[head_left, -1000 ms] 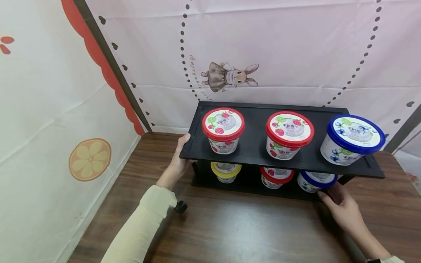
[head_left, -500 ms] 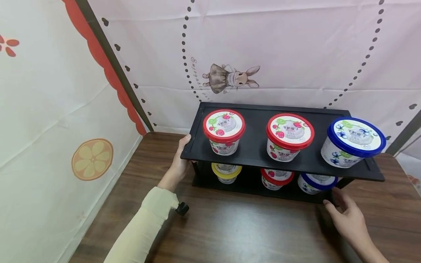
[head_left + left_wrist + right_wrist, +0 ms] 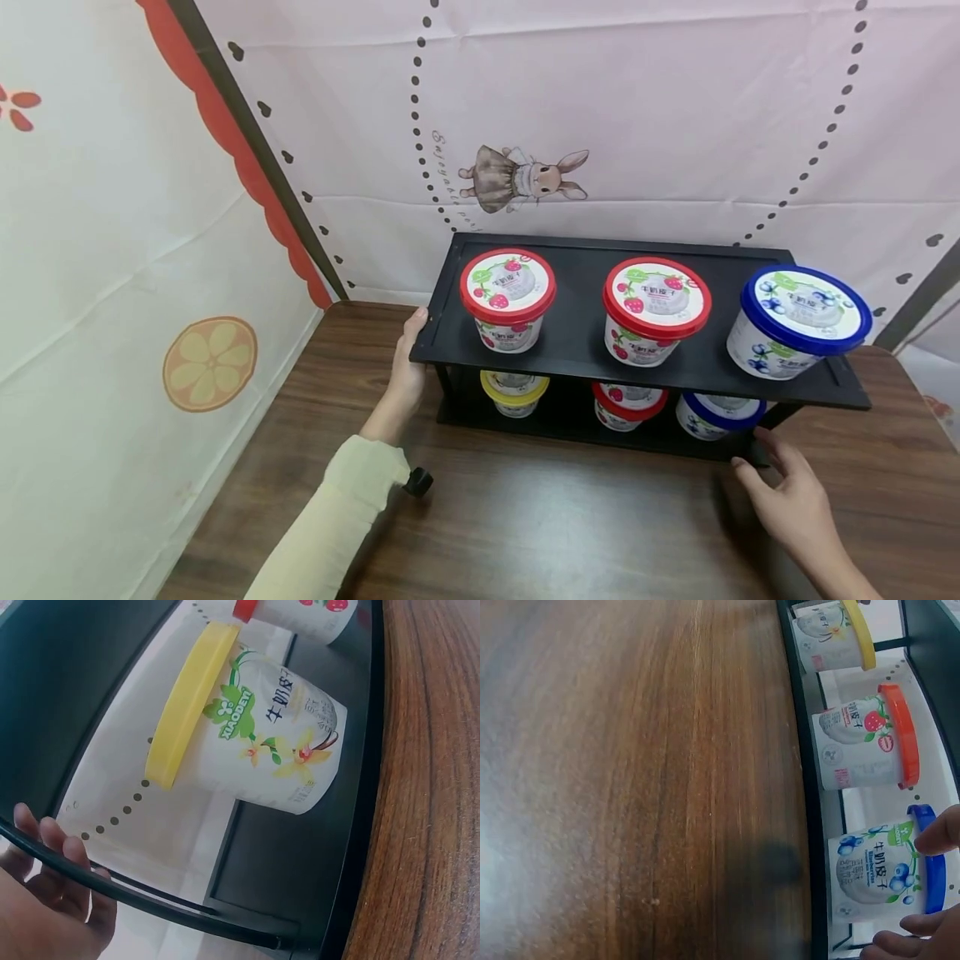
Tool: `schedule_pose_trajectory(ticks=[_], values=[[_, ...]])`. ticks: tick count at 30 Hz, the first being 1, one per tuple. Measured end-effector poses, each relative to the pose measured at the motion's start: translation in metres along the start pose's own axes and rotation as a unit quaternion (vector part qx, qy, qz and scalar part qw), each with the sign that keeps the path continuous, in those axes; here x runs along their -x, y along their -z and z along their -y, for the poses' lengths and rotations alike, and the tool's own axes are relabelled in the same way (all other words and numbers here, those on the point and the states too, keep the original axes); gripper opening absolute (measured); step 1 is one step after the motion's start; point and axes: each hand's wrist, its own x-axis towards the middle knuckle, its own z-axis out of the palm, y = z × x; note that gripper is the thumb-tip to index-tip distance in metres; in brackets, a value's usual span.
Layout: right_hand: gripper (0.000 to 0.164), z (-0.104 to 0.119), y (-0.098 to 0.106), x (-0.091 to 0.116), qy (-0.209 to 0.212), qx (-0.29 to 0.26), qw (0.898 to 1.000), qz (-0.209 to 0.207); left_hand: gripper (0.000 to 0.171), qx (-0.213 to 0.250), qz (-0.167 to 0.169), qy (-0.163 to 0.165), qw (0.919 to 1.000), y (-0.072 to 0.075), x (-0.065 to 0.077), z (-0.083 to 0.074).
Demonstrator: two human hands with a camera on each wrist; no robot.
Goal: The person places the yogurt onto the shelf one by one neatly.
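A black two-tier shelf [image 3: 573,271] bears several white tubs with coloured lids. My left hand [image 3: 406,375] grips its left end, thumb at the upper tier's edge. In the left wrist view, fingers [image 3: 76,851] curl round a thin black bar beside the yellow-lidded tub [image 3: 262,731]. By the lower right corner is my right hand [image 3: 797,500], thumb and fingers parted, holding nothing. Its thumb [image 3: 939,832] overlaps the lower blue-lidded tub [image 3: 874,874] in the right wrist view. The lower red-lidded tub [image 3: 628,406] stands between the yellow and blue ones.
On the upper tier stand two red-lidded tubs [image 3: 507,300] [image 3: 656,311] and a blue-lidded tub [image 3: 798,322] at the right. The shelf rests on a brown wooden table [image 3: 570,517]. Behind it hangs a pale printed cloth [image 3: 637,108], with another cloth [image 3: 112,250] at left.
My right hand has come away from the lower blue-lidded tub, moving slightly right and towards me. The left hand keeps its grip, and the tubs stay in place.
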Motion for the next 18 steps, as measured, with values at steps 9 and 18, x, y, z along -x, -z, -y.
schedule_pose_trajectory(ticks=[9,18], values=[[0.064,0.006,-0.001,0.011,0.024,0.029,0.999,-0.005,0.064,-0.054,-0.04,0.007,0.9977,0.004,0.014,0.004],[0.06,0.014,-0.005,0.021,0.073,0.058,0.993,-0.074,0.05,-0.147,-0.068,-0.016,0.9867,0.001,0.04,0.005]])
